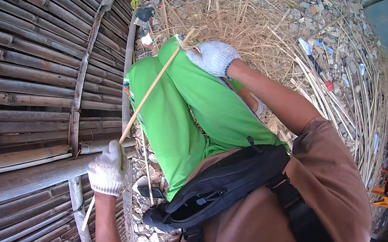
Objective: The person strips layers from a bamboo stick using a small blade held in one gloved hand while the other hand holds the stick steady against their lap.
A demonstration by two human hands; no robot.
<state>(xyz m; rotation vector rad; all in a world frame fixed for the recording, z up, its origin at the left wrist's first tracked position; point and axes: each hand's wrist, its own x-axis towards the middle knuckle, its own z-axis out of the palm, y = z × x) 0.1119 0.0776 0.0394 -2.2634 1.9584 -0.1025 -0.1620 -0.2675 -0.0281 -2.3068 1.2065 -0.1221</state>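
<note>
A long, thin, pale bamboo stick (154,84) runs slantwise across my green-trousered thighs. My left hand (110,169), in a white knit glove, is closed round its lower part, and the stick's tail sticks out below the wrist. My right hand (215,58), gloved too, lies over the far knee, close beside the stick's upper end. Its fingers are curled together; a small dark edge shows at the fingertips, but what they hold is mostly hidden. Pale shavings (187,43) hang by the stick near these fingers.
A bamboo slat wall (11,100) stands close on the left. Straw-like shavings (239,21) cover rubble ahead, and a bundle of long thin sticks (325,94) lies at the right. A black waist bag (224,180) crosses my lap. A dark phone-like slab (151,191) lies by my left thigh.
</note>
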